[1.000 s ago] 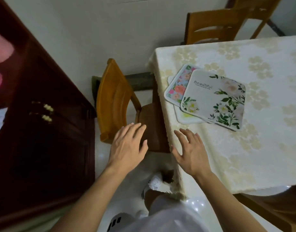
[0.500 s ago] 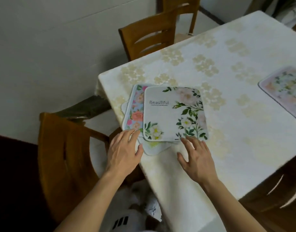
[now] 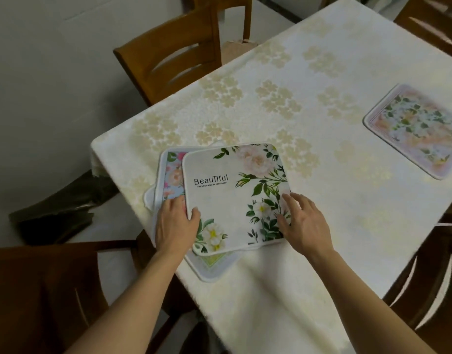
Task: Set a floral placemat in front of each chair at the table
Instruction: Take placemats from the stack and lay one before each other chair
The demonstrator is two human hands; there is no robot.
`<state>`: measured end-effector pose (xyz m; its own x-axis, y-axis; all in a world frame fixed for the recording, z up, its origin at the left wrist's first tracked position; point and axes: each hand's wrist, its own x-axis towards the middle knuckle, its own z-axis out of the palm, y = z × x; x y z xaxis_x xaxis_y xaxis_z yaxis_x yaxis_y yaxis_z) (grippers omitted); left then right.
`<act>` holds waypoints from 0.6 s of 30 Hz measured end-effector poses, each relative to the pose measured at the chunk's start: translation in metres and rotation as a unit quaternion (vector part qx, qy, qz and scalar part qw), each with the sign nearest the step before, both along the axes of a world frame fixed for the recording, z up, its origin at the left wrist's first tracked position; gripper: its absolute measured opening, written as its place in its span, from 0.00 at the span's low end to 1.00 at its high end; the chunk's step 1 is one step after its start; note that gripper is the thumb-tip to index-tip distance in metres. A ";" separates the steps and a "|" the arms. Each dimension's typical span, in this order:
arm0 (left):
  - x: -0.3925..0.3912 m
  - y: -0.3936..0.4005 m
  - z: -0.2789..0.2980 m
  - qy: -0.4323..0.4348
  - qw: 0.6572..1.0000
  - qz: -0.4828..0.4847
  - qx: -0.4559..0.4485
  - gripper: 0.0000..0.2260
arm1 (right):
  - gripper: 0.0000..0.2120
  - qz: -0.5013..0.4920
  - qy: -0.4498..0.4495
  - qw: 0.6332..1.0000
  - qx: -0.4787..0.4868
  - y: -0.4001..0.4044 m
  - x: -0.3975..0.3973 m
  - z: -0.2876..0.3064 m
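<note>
Tablecloth (image 3: 283, 251), cream with pale gold flower clusters, covers the table and hangs over its near corner; pale floor tiles show beyond the edge. Wooden chairs ring it: one (image 3: 174, 62) at the far left side, one (image 3: 41, 297) at the near left corner, another (image 3: 429, 284) at the right, and a fourth (image 3: 434, 24) at the far right, partly cut off by the frame. A dark bundle (image 3: 61, 208) lies on the floor near the table's corner (what it is I cannot tell).

A stack of placemats (image 3: 168, 175) sits near the left corner, fanned unevenly. On top lies the white placemat (image 3: 230, 200) printed "Beautiful" with roses and green leaves. The left hand (image 3: 174, 226) pinches its left edge, thumb on top. The right hand (image 3: 304, 223) rests with fingers loosely spread on its right side, gripping nothing. A separate pink-bordered floral placemat (image 3: 413, 131) lies flat well apart, toward the right edge of the table.
</note>
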<state>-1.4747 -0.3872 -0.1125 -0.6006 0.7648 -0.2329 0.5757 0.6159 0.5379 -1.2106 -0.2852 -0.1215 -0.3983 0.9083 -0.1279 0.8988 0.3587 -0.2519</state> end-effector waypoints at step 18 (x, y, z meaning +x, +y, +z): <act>-0.004 0.043 -0.039 -0.100 0.982 0.160 0.004 0.12 | 0.29 -0.185 -0.010 0.980 -0.077 0.052 -0.033 -0.044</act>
<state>-1.4784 -0.3446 -0.1517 -0.7533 0.5467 -0.3657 0.2361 0.7437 0.6254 -1.2439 -0.2330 -0.1655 -0.0414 0.9594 -0.2791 0.9654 -0.0336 -0.2586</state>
